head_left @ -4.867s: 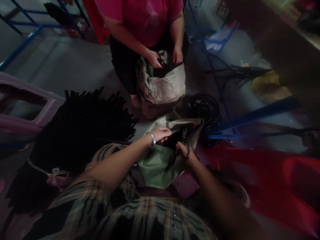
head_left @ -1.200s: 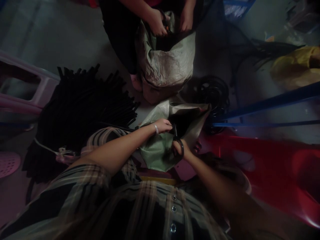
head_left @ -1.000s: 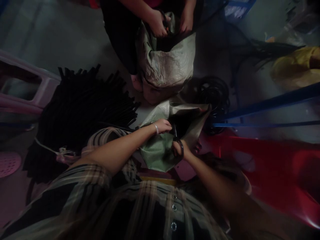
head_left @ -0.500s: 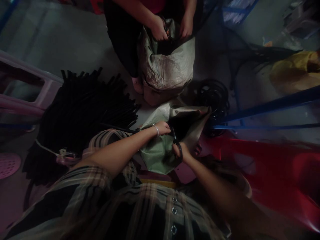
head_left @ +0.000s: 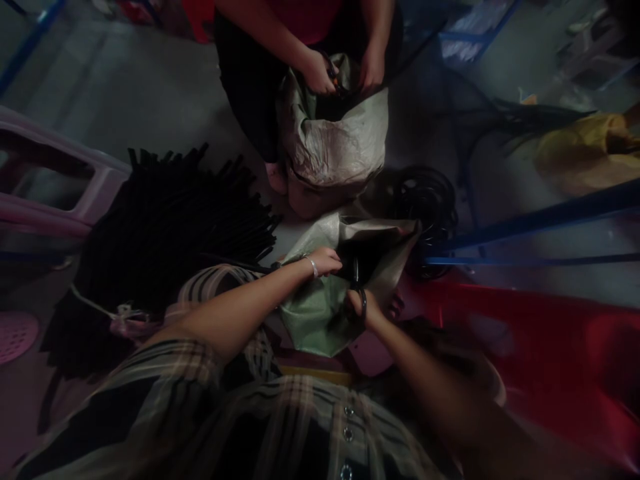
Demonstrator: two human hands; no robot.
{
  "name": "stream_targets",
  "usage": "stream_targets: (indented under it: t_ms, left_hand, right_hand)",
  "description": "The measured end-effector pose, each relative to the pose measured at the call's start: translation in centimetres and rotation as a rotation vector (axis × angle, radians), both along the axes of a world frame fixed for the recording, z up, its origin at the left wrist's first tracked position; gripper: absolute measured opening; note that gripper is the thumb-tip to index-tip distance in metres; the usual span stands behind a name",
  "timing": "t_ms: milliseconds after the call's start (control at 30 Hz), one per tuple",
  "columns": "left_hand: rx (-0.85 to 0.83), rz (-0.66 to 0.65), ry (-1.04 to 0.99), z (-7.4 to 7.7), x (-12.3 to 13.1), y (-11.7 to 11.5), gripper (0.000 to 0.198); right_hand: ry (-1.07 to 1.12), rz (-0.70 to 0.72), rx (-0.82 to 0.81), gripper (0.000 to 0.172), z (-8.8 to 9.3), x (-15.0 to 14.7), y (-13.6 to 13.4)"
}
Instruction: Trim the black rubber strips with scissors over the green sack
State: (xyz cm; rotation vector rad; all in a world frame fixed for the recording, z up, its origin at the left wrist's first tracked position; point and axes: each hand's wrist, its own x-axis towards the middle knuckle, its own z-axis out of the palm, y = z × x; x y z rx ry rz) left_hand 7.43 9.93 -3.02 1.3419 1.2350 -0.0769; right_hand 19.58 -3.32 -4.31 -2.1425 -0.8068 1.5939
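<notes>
**Hands at the mouth of a green sack**

The green woven sack (head_left: 313, 313) sat slumped and open before the person's lap, its inside dark; the left hand (head_left: 327, 261), fingers curled together, pinched a black strip (head_left: 346, 268) at its mouth; the right hand (head_left: 361, 305) gripped dark scissors (head_left: 356, 279), fingers through the loops

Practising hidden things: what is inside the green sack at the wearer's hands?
The green sack shows only a dark mouth, scissors in the right hand pointing in; contents are hidden in shadow.
</notes>
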Motion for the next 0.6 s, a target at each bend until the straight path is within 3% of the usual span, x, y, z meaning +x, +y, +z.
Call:
stream_targets:
  t_ms: [400, 600]
  left_hand:
    - [-0.011, 0.011, -0.028, 1.0, 0.1, 0.0, 0.016]
    - [0.028, -0.007, -0.070, 1.1, 0.1, 0.1, 0.016]
  right_hand:
    - [-0.228, 0.325, 0.108, 0.039, -1.3, 1.4, 0.1]
    - [-0.232, 0.290, 0.145, 0.042, -0.7, 1.8, 1.4]
